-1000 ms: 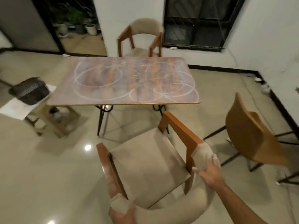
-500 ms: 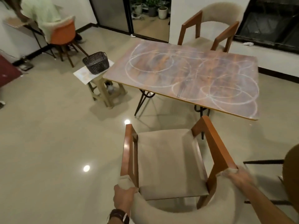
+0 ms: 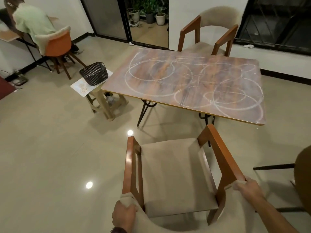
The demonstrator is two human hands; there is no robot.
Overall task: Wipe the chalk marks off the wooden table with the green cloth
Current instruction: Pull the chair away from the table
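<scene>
The wooden table (image 3: pixel 193 81) stands ahead of me, its top covered in looping white chalk marks (image 3: pixel 168 73). No green cloth shows in view. In front of me is a beige cushioned chair (image 3: pixel 173 177) with wooden arms, pulled back from the table. My left hand (image 3: pixel 123 216) grips the left end of its curved backrest. My right hand (image 3: pixel 249 187) grips the right end, where the backrest meets the arm.
A black wire basket (image 3: pixel 94 75) sits on a small stool (image 3: pixel 104 101) left of the table. Another beige chair (image 3: pixel 208 34) stands at the far side. A brown chair (image 3: pixel 303 179) is at my right. A person sits on an orange chair (image 3: pixel 57 46) far left.
My view has swung left and closer, bringing the seated person and basket into sight. The chair sits squarer in front of me, both hands still holding its backrest.
</scene>
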